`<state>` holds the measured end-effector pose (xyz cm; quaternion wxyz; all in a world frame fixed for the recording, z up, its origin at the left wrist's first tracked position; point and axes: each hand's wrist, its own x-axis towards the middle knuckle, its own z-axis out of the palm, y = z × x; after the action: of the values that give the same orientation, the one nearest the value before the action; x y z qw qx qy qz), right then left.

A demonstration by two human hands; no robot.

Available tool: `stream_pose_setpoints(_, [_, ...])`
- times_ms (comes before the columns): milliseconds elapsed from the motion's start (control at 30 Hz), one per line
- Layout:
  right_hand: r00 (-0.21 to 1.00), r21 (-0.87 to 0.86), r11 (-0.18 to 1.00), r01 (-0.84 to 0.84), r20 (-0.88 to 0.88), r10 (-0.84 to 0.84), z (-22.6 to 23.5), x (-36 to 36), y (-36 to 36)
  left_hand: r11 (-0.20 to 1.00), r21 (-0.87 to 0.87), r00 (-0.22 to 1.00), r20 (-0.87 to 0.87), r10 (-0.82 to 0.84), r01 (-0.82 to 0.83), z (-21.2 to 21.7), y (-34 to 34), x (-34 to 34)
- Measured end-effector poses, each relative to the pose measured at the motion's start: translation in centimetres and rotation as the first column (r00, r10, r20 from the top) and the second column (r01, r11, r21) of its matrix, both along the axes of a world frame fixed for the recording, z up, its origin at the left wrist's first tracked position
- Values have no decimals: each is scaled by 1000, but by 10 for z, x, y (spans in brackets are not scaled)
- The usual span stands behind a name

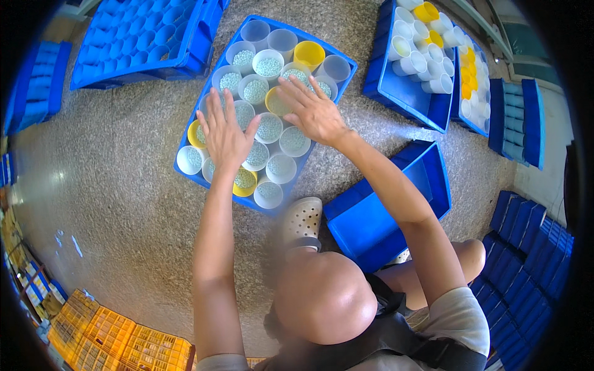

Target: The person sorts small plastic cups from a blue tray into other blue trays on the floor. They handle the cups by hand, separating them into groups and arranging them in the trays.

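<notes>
Down at the near side, a pale clog (pixel 303 217) sits just left of a blue bin (pixel 365 232). And here's the action: a tray (pixel 296 180) on the floor ahead, packed with upright cups (pixel 269 127), most clear, a few yellow, many holding pale pellets (pixel 255 91)! The left hand (pixel 226 135) spreads flat over its left side, the right hand (pixel 314 113) over its right, palms down, both wide and gripping nothing; whether they touch the cups, one cannot tell. Farther off, a crate (pixel 396 102) of jumbled cups stands right, a rack (pixel 189 67) left.
</notes>
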<state>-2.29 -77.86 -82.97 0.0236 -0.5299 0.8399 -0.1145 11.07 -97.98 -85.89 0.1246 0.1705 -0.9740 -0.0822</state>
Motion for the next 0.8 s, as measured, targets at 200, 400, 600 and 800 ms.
stream_pose_setpoints(200, [988, -133, 988, -83, 118, 98, 0, 36, 10, 1000, -12, 1000, -27, 3, -3, -4, 0, 0])
stream_pose_setpoints(400, [984, -88, 994, -60, 165, 73, -5, 68, 25, 1000, -17, 1000, -26, 12, -12, -6, -1, -1])
stream_pose_setpoints(600, [993, -25, 998, -61, 102, 63, -6, 75, 30, 1000, 4, 1000, -6, 19, -19, -3, 1, -1])
stream_pose_setpoints(800, [986, -128, 989, 68, 159, -47, 0, 61, 13, 1000, 7, 1000, -2, 15, -15, -3, 1, 0])
